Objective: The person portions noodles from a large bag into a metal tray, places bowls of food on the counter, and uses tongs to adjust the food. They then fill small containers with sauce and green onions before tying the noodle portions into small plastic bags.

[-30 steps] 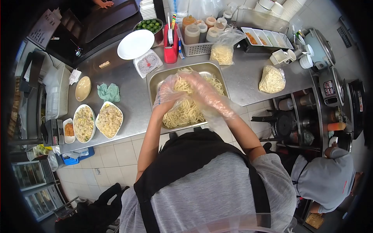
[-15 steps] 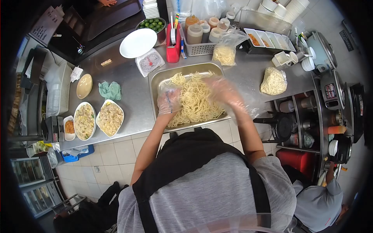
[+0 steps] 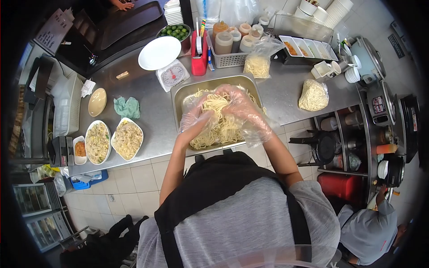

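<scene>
Head view: we grasp noodles point(image 3: 217, 105) between gloved left hand point(image 3: 196, 114) and gloved right hand point(image 3: 243, 106), strands bunched above metal pan point(image 3: 178, 92) on desk point(image 3: 156, 127). More noodles lie beneath our hands. Scale point(image 3: 172, 76) sits beyond left hand; open-topped bag point(image 3: 258, 64), beyond right.

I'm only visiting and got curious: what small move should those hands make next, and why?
Perhaps ease the left hand and right hand apart, loosening the noodles between them: they cup this bunch from both sides, with more lying in the tray.
</scene>
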`<action>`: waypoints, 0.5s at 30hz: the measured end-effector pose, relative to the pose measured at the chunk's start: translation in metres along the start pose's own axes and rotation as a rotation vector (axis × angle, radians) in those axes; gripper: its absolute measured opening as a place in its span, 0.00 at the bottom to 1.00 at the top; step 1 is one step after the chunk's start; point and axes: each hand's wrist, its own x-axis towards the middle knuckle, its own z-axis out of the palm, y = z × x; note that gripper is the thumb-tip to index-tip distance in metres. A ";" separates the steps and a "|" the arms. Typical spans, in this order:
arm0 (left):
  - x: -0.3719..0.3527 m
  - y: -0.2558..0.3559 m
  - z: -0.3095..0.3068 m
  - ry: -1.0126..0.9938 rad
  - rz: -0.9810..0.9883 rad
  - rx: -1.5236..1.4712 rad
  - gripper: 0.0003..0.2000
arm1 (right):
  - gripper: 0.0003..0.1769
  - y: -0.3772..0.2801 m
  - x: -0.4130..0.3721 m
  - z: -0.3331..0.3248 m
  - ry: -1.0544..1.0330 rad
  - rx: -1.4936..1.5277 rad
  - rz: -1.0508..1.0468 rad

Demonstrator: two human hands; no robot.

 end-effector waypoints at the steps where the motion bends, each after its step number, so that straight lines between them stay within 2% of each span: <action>1: 0.002 -0.001 0.003 0.027 -0.020 -0.081 0.19 | 0.19 -0.007 -0.001 0.005 0.024 0.057 -0.044; 4: 0.003 -0.010 -0.003 0.027 -0.022 -0.213 0.18 | 0.17 -0.019 -0.011 0.012 -0.067 -0.059 -0.043; 5: 0.004 -0.013 -0.005 0.011 -0.012 -0.241 0.18 | 0.17 -0.020 -0.012 0.006 -0.153 -0.196 -0.018; 8: -0.010 0.026 -0.006 -0.022 -0.240 -0.115 0.18 | 0.15 0.006 -0.014 -0.001 0.114 -0.076 0.042; 9: -0.012 0.020 -0.001 -0.024 -0.171 -0.072 0.17 | 0.14 -0.002 -0.011 -0.002 0.168 -0.269 -0.030; 11: -0.012 0.005 0.015 -0.009 -0.031 0.016 0.16 | 0.15 -0.004 -0.012 0.006 0.233 -0.442 -0.154; 12: -0.013 0.012 0.016 0.014 -0.035 0.204 0.17 | 0.16 -0.005 -0.011 0.018 0.254 -0.512 -0.227; 13: -0.015 0.020 0.015 0.048 -0.049 0.399 0.19 | 0.17 -0.006 -0.011 0.026 0.239 -0.501 -0.222; 15: -0.019 0.027 0.010 0.029 -0.066 0.262 0.25 | 0.17 -0.019 -0.016 0.028 0.128 -0.492 -0.117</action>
